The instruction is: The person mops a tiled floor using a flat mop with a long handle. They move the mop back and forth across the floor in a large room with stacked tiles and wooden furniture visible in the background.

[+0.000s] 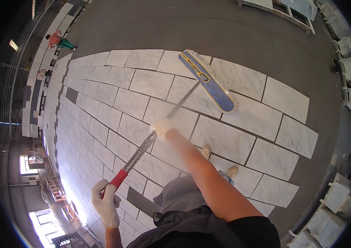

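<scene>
A dust mop (218, 91) with a flat blue head, yellow trim and white fringe rests on the marble slabs (225, 134), far side and right of centre. Its metal pole slants from the head down to a red grip (119, 178) at the lower left. My left hand (106, 202), in a white glove, is closed round the red grip. Farther up, my right hand (163, 127), also gloved, wraps the pole; its edges are slightly blurred. Clear wrapping seems to cover the pole between my hands. Both my shoes (232, 171) stand on the slabs.
White veined slabs lie in staggered rows with dark gaps, a few grey slabs (141, 200) among them. Dark floor (150, 31) borders them. A person (55, 40) in orange and green stands far left. Pale wrapped stacks (335, 198) line the right; a pallet (280, 10) sits at the back.
</scene>
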`<state>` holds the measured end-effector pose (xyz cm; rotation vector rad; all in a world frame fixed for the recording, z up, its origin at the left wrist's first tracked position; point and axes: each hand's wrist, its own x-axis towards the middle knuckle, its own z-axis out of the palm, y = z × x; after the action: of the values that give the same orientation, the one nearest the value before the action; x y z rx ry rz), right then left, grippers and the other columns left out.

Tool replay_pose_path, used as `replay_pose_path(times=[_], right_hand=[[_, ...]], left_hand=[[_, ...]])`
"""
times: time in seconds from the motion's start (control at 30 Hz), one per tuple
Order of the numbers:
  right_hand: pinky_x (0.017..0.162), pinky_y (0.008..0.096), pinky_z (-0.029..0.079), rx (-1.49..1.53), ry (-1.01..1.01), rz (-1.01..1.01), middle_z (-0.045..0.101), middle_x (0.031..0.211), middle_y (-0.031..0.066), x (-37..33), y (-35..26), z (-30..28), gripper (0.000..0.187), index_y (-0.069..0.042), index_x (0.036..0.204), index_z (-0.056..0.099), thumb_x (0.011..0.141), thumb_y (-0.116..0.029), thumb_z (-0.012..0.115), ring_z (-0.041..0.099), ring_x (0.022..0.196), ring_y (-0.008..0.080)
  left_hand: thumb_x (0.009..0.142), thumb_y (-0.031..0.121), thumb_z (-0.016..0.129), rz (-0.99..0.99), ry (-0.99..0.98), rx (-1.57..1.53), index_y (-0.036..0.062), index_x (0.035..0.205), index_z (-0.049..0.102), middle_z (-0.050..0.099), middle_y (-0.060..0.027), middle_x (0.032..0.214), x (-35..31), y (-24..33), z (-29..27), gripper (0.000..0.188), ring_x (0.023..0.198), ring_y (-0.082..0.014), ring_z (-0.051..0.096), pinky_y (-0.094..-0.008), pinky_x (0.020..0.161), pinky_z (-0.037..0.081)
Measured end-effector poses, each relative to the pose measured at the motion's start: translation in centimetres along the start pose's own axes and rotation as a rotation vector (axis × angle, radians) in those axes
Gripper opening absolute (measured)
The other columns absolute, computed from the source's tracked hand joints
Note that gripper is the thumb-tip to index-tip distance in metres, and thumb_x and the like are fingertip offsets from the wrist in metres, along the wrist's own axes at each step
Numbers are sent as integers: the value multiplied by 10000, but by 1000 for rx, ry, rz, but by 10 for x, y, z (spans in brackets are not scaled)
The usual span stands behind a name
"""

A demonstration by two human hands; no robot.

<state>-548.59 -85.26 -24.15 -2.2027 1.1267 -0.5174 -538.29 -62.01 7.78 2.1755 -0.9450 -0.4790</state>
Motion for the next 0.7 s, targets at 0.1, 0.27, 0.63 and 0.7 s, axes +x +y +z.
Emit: replay_pose_path(times=[0.1, 0.27, 0.63, 0.7], right_hand=[[742, 473, 557, 7, -74, -3, 739, 869, 113, 13, -16, -3, 126, -185, 889, 750, 781, -158, 690, 716, 861, 336], [779, 484, 550, 75, -14, -19, 736, 922, 127, -6, -62, -28, 168, -201, 946, 758, 807, -171, 669, 704, 901, 359], [801, 482, 531, 110, 363, 516, 723, 912, 185, -306, -21, -22, 232, -122, 1013, 745, 804, -109, 646, 691, 927, 403], [808, 475, 532, -42, 349, 744, 726, 934, 188, -382, 12, -9, 210, -94, 985, 748, 804, -88, 641, 693, 925, 406]], left_hand=[[972, 105, 593, 281, 226, -87, -17, 1204, 627, 657, -90, 848, 8, -6, 8, 264, 540, -72, 511, -204, 446, 407], [973, 1, 530, 507, 200, -208, -32, 1228, 623, 664, -70, 774, 27, 8, -36, 274, 551, -72, 537, -225, 462, 423], [964, 262, 592, 596, -432, 58, 109, 1286, 654, 699, -111, 915, -7, 21, 22, 361, 820, -231, 683, -353, 767, 541], [945, 291, 620, 585, -584, 3, 132, 1311, 640, 689, -114, 895, -48, 3, 81, 400, 816, -231, 679, -350, 767, 532]])
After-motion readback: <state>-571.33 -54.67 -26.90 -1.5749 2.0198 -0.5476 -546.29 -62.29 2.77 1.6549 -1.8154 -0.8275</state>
